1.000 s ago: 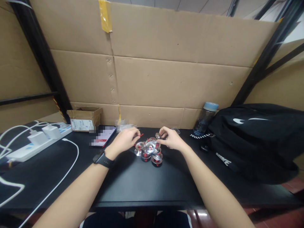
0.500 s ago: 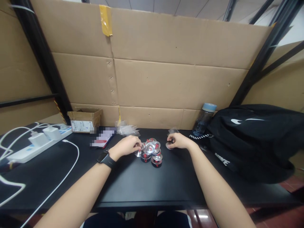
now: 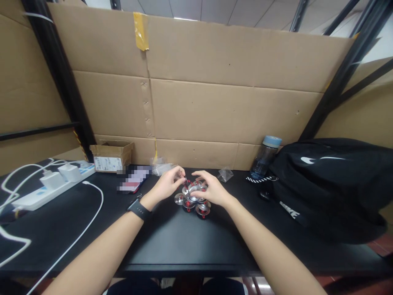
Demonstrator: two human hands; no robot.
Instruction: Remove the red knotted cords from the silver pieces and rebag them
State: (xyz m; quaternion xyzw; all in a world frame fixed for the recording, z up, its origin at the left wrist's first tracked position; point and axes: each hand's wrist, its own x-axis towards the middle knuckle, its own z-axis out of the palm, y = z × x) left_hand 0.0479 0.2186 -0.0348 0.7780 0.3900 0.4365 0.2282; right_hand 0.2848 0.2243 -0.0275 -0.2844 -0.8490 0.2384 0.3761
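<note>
A cluster of shiny round discs (image 3: 203, 208) with red centres and small red loops lies on the black table (image 3: 196, 241). At its left edge, my left hand (image 3: 170, 183) has thumb and index finger pinched on one thin shiny disc (image 3: 186, 180), which is tilted on edge and has some red on it. My right hand (image 3: 211, 189) curves over the right side of the cluster. Its thumb and fingers are apart, with the thumb at the top disc; its fingers partly cover the discs behind.
Clear plastic bags (image 3: 225, 174) lie behind, with more plastic wrapping (image 3: 161, 166) to the left. A phone (image 3: 135, 179), an open carton (image 3: 112, 156) and a power strip (image 3: 27, 200) with white cables are leftward. Rightward are a bottle (image 3: 266, 157) and a black bag (image 3: 331, 184).
My right hand has moved left from the disc beside the clear bag to the cluster. My left hand has risen slightly, raising a disc on edge. The view has shifted a little.
</note>
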